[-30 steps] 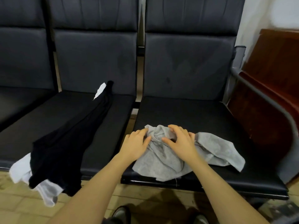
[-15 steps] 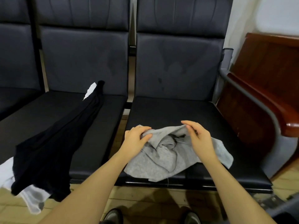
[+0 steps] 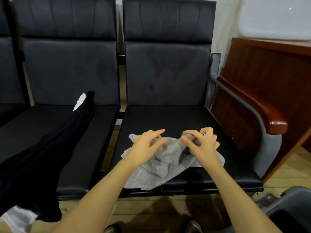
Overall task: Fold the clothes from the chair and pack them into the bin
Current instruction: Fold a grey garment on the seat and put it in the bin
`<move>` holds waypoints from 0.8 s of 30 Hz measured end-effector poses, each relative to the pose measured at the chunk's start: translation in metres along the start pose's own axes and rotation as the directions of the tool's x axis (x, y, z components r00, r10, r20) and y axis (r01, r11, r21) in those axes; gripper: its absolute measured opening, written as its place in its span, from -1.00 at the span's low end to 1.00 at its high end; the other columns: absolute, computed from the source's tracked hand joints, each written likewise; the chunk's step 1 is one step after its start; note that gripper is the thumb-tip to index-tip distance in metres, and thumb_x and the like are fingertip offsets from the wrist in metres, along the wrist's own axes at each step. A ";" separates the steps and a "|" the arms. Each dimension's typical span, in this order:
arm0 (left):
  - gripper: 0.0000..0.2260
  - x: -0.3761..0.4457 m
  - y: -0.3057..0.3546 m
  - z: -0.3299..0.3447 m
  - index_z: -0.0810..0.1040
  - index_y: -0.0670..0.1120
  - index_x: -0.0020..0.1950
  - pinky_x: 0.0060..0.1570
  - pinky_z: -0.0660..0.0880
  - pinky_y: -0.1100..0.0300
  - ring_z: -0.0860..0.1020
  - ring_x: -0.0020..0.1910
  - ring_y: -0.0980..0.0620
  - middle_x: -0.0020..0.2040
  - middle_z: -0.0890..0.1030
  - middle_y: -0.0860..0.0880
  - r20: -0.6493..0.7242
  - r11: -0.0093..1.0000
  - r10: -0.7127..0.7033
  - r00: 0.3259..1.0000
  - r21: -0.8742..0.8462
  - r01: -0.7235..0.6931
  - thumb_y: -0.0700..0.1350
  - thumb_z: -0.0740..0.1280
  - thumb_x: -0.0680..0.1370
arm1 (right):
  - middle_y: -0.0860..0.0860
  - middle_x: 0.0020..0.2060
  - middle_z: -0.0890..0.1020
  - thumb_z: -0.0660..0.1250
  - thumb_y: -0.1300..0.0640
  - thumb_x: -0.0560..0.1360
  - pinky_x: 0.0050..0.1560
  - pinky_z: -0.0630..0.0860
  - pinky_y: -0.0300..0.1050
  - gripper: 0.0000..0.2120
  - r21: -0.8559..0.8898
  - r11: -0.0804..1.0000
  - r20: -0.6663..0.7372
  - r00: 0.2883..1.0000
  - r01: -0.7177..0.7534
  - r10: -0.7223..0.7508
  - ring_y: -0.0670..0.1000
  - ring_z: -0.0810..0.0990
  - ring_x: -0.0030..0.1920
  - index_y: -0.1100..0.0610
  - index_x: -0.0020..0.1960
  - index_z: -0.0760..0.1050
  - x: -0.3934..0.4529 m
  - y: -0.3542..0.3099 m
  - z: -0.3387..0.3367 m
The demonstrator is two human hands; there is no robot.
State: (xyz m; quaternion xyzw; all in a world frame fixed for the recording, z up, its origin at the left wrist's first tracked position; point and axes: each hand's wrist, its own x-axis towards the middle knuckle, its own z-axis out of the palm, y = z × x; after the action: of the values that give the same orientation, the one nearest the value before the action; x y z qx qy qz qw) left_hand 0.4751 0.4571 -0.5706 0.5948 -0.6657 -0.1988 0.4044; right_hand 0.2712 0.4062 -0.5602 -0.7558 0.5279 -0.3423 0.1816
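Two hands, left (image 3: 145,145) and right (image 3: 200,142), pinching crumpled grey garment (image 3: 165,163), no readable writing

Two bare forearms, no sleeves visible up to lower frame edge. Left hand (image 3: 145,145) and right hand (image 3: 201,143) bare: no gloves, rings, watch or wristband showing. Nails short, unpainted as far as blur allows. Dark shoes (image 3: 193,225) with rounded toes, partly cut off by frame edge, below front edge of chair (image 3: 210,184).
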 end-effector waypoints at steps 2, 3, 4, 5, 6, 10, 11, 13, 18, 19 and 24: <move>-0.64 -0.004 -0.013 -0.004 0.43 0.07 0.37 0.29 0.36 0.09 0.48 0.12 0.16 0.09 0.53 0.15 0.015 0.998 -0.025 1.000 0.052 0.024 0.05 0.28 0.57 | -0.09 0.03 0.23 0.34 -0.20 0.45 0.19 0.12 -0.07 -0.79 -0.058 0.997 0.037 0.999 0.041 -0.039 -0.06 0.23 0.06 -0.26 0.08 0.54 -0.001 0.000 0.002; -0.65 -0.007 -0.020 -0.007 0.44 0.07 0.36 0.31 0.34 0.04 0.48 0.14 0.15 0.10 0.54 0.16 0.012 0.996 -0.034 0.999 0.078 0.033 0.08 0.25 0.58 | -0.11 0.02 0.22 0.34 -0.22 0.44 0.17 0.08 -0.12 -0.79 -0.078 0.994 0.055 0.995 0.082 -0.078 -0.07 0.21 0.04 -0.29 0.07 0.53 -0.001 -0.002 0.004; -0.65 -0.011 -0.028 -0.009 0.44 0.08 0.36 0.32 0.33 0.00 0.49 0.15 0.15 0.12 0.55 0.16 0.008 0.994 -0.048 0.999 0.099 0.047 0.09 0.22 0.59 | -0.12 0.01 0.21 0.35 -0.24 0.42 0.16 0.06 -0.14 -0.78 -0.085 0.988 0.081 0.990 0.126 -0.119 -0.09 0.19 0.02 -0.31 0.06 0.52 -0.002 -0.004 0.007; -0.67 -0.014 -0.034 -0.012 0.45 0.07 0.35 0.33 0.32 -0.02 0.48 0.16 0.15 0.14 0.55 0.16 0.003 0.990 -0.064 0.998 0.127 0.063 0.08 0.21 0.60 | -0.13 0.00 0.20 0.35 -0.26 0.40 0.16 0.05 -0.15 -0.75 -0.089 0.981 0.119 0.980 0.172 -0.161 -0.10 0.17 0.01 -0.32 0.07 0.51 -0.003 -0.007 0.011; -0.68 -0.017 -0.041 -0.015 0.45 0.07 0.35 0.32 0.32 -0.03 0.48 0.16 0.14 0.16 0.54 0.16 0.000 0.983 -0.079 0.997 0.167 0.078 0.05 0.20 0.61 | -0.13 0.00 0.19 0.34 -0.33 0.37 0.16 0.05 -0.15 -0.70 -0.099 0.971 0.165 0.966 0.219 -0.201 -0.10 0.15 0.00 -0.31 0.08 0.50 -0.004 -0.010 0.017; -0.70 -0.024 -0.058 -0.023 0.46 0.05 0.34 0.30 0.33 -0.03 0.46 0.17 0.12 0.19 0.54 0.09 0.013 0.956 -0.139 0.990 0.261 0.131 0.00 0.20 0.62 | -0.15 -0.01 0.13 0.09 -0.54 0.19 0.01 -0.03 -0.18 -0.38 -0.209 0.905 0.290 0.907 0.371 -0.305 -0.06 0.14 0.01 -0.27 0.12 0.44 -0.007 -0.022 0.044; -0.70 -0.025 -0.060 -0.024 0.46 0.06 0.34 0.30 0.33 -0.04 0.45 0.18 0.12 0.19 0.54 0.08 0.025 0.956 -0.144 0.989 0.261 0.133 0.00 0.21 0.61 | -0.15 0.00 0.13 0.12 -0.53 0.20 0.01 -0.05 -0.18 -0.40 -0.230 0.893 0.306 0.899 0.388 -0.312 -0.06 0.13 0.02 -0.25 0.12 0.45 -0.008 -0.023 0.050; -0.70 -0.026 -0.063 -0.024 0.44 0.07 0.35 0.31 0.32 -0.04 0.45 0.18 0.12 0.19 0.53 0.09 0.047 0.958 -0.145 0.988 0.255 0.129 0.00 0.21 0.61 | -0.14 0.00 0.17 0.26 -0.40 0.32 0.06 0.01 -0.12 -0.58 -0.246 0.875 0.307 0.890 0.417 -0.338 -0.05 0.15 0.01 -0.19 0.05 0.50 -0.009 -0.026 0.061; -0.69 -0.026 -0.057 -0.018 0.43 0.03 0.35 0.33 0.25 0.09 0.40 0.22 0.14 0.24 0.50 0.09 0.000 0.967 -0.118 0.993 0.229 0.115 0.00 0.20 0.62 | -0.21 -0.14 0.33 0.24 -0.19 0.50 0.00 0.03 -0.19 -0.80 -0.008 0.950 0.083 0.947 0.311 -0.309 -0.12 0.26 -0.06 -0.11 -0.17 0.51 -0.006 -0.028 0.060; -0.71 -0.025 -0.054 -0.017 0.45 0.03 0.33 0.29 0.21 0.15 0.38 0.19 0.16 0.22 0.48 0.13 -0.039 0.965 -0.089 0.995 0.246 0.096 0.01 0.20 0.62 | -0.22 -0.14 0.35 0.28 -0.12 0.52 0.02 0.03 -0.21 -0.86 0.040 0.963 0.050 0.962 0.265 -0.267 -0.14 0.26 -0.06 -0.11 -0.17 0.50 -0.004 -0.026 0.055; -0.73 -0.016 -0.038 -0.011 0.50 0.08 0.23 0.29 0.15 0.15 0.40 0.18 0.24 0.15 0.50 0.22 -0.126 0.983 -0.011 0.992 0.182 0.034 0.12 0.20 0.59 | -0.17 -0.15 0.40 0.28 0.01 0.55 0.08 0.03 -0.23 -0.89 0.028 0.993 -0.165 0.981 0.110 -0.104 -0.10 0.30 -0.05 -0.05 -0.15 0.51 0.002 -0.008 0.025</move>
State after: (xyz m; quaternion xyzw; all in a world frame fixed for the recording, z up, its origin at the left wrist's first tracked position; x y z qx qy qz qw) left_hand 0.5070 0.4667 -0.5969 0.6482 -0.6480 -0.1034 0.3863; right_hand 0.2946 0.4051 -0.5716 -0.7491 0.4929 -0.4221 0.1332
